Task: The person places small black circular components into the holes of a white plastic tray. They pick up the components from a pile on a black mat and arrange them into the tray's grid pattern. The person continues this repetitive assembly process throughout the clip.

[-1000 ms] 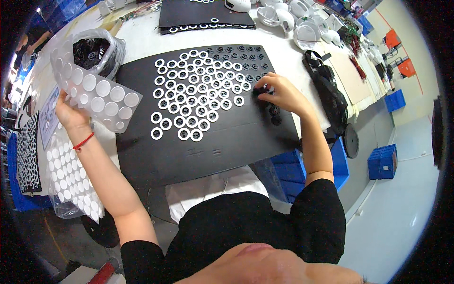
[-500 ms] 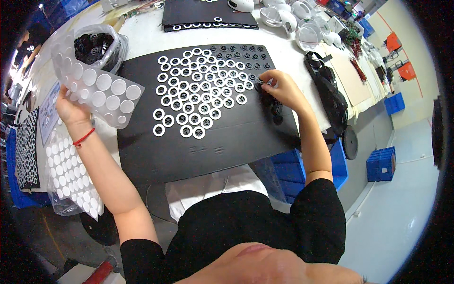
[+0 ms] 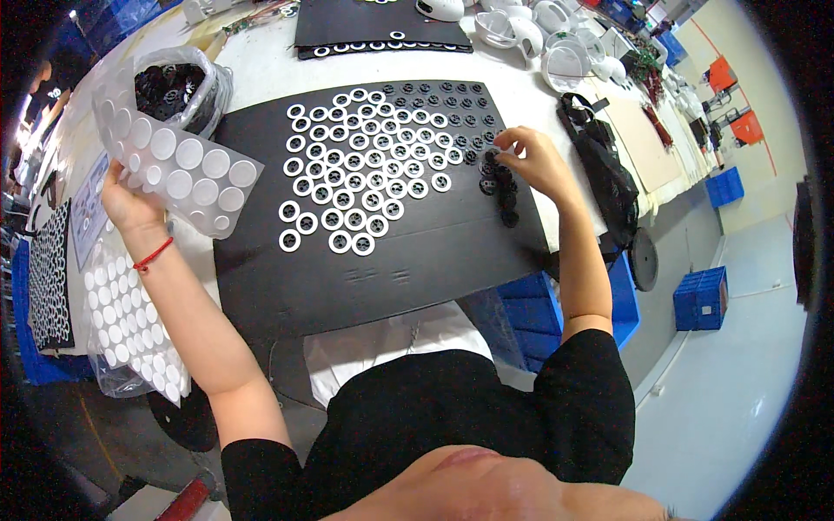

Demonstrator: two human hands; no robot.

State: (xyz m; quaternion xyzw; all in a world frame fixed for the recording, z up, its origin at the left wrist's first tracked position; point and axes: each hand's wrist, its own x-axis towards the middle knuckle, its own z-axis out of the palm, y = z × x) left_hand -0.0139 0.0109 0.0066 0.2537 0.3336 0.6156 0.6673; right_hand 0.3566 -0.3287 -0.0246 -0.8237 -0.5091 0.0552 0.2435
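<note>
We see a smooth, matt black board [image 3: 373, 300] — looks like plastic sheet. Black discs [image 3: 510, 219] read as moulded plastic, white-rimmed discs [image 3: 363, 244] smooth plastic. Dotted sheet [image 3: 184, 172] is translucent, slightly glossy film; bag [image 3: 219, 85] crinkled, shiny plastic. Shirt [image 3: 417, 399] — matt black cloth.

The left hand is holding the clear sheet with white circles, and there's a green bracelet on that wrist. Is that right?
Not quite: the bracelet is red, not green, as the head view shows. The left hand does hold the clear sheet with white circles.
</note>
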